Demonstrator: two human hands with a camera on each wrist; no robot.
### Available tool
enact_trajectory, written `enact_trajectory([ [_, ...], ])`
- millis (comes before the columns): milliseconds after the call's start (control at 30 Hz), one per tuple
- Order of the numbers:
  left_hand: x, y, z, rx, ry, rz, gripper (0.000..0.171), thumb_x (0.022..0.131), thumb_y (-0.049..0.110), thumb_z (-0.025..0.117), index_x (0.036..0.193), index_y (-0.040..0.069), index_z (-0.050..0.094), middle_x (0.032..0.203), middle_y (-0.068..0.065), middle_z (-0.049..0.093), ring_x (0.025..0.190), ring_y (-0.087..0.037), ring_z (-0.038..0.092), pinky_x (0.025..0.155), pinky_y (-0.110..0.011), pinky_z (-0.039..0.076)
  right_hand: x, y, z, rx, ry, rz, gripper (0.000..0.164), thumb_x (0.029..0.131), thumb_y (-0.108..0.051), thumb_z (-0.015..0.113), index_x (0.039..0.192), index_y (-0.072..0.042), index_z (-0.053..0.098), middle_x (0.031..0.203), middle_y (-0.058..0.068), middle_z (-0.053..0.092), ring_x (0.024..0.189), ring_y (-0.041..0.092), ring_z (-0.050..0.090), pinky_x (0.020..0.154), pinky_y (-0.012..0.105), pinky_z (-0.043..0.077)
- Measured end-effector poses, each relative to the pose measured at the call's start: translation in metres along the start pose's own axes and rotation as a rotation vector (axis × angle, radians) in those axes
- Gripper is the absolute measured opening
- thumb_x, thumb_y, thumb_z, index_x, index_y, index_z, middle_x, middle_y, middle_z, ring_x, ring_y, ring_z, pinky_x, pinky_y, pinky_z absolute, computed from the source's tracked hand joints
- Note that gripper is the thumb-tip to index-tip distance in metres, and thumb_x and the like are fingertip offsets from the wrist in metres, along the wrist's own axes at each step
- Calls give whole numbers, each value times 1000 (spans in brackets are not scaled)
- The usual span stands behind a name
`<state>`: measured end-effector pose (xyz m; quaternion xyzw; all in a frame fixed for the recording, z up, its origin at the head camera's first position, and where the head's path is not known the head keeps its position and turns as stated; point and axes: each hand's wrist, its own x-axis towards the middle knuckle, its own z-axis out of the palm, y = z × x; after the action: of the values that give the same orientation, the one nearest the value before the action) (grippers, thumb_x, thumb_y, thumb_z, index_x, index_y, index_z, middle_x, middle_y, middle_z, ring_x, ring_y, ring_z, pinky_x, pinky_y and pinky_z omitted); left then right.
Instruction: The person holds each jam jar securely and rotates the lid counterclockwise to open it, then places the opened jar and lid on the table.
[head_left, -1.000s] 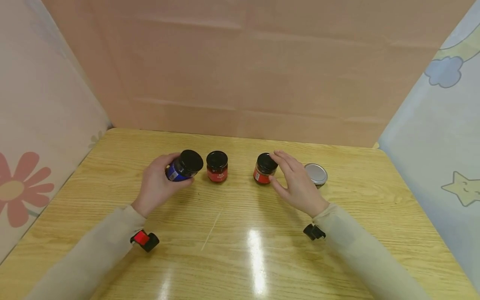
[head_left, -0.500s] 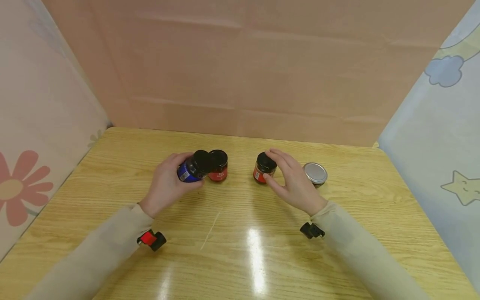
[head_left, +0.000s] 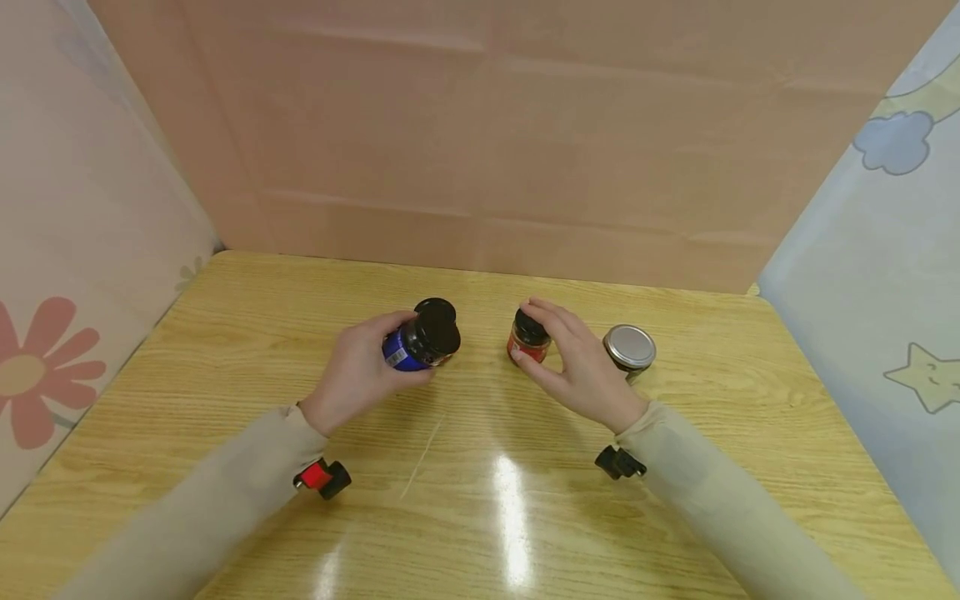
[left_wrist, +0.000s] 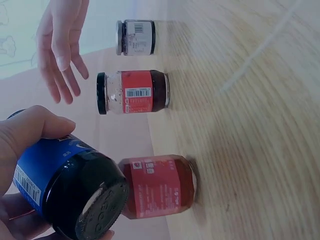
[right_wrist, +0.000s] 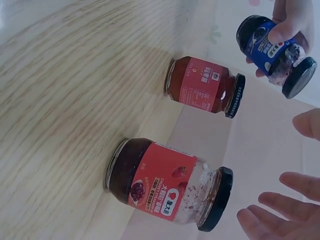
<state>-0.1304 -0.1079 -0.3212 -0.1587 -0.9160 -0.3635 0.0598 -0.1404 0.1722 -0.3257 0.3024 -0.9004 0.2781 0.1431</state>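
Observation:
My left hand [head_left: 358,375] grips a blue-labelled jam jar [left_wrist: 42,162] with a black lid. The jar is tilted and held up off the table. In the head view it hides most of a pinkish-red-labelled jar [left_wrist: 155,186], which stands upright behind it. My right hand [head_left: 581,367] is beside a strawberry jam jar [right_wrist: 165,187] with a red label and black lid, upright on the table. Its fingers are spread and relaxed, and both wrist views show them apart from the lid. A silver-lidded jar [head_left: 630,346] stands behind that hand, to the right.
All this is on a light wood table [head_left: 450,517] with a glossy reflection near the front. A brown paper sheet [head_left: 480,150] rises along the back edge. Patterned panels [head_left: 885,275] flank the table on both sides.
My left hand has carried the blue-labelled jar to the right, until it covers the pinkish-red-labelled jar in the head view. My right hand has shifted slightly left, nearer the strawberry jam jar.

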Motion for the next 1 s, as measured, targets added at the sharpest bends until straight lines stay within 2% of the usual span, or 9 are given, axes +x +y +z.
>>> enact_trajectory([
  [267,4,8,3,8,-21,10,69,68,21,86,128,2,57,118,-15,65,103,-30,64,86,-45,53,2,-5,-1,32,-9,23,57,91,-27,66,140,-5,46,144,14,46,130,29,46,104,49,41],
  [367,5,12,6,14,-39,6,70,68,21,86,129,2,57,120,-15,65,105,-31,63,87,-45,53,3,-8,0,46,-10,25,56,91,-29,66,139,-6,47,138,12,51,122,27,53,100,46,44],
  [467,7,15,8,23,-54,11,70,67,22,86,128,3,58,119,-15,65,104,-31,64,87,-45,53,4,-11,1,50,-20,36,54,92,-33,64,138,-8,49,129,9,56,108,24,60,90,42,50],
  [600,9,20,13,25,-64,34,69,66,23,87,127,3,59,115,-13,66,100,-29,65,85,-44,54,6,-16,3,70,-50,48,53,93,-36,61,137,-9,51,121,5,57,97,21,61,80,38,52],
  [833,10,26,21,2,-83,50,67,68,22,86,126,2,59,116,-12,66,97,-27,65,83,-41,54,10,-24,5,123,-77,47,55,94,-41,58,137,-7,50,121,7,56,99,20,59,86,41,51],
  [1000,10,29,27,9,-94,75,64,68,22,86,124,3,60,115,-11,66,96,-25,65,82,-39,54,11,-28,6,132,-80,69,57,93,-45,59,135,-7,53,116,8,56,94,20,58,84,41,51],
])
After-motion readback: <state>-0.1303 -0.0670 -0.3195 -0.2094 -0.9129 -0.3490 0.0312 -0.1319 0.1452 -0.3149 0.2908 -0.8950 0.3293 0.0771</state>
